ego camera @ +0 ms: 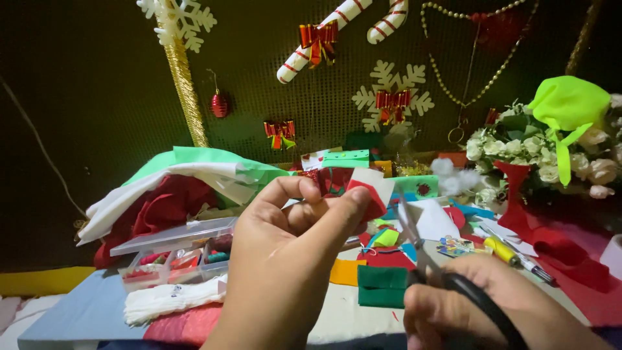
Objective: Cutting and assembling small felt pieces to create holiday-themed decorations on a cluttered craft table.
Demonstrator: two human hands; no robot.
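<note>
The small piece of red and white felt (366,191) looks light, thin and floppy, so it likely needs pinching close to the edge being cut to keep it from bending away. The left hand (291,259) is raised and curled, thumb and forefinger pinched on the felt at its fingertips. The right hand (473,311), just below and to the right, is closed around the black handles of the scissors (421,249), whose blades point up toward the felt.
</note>
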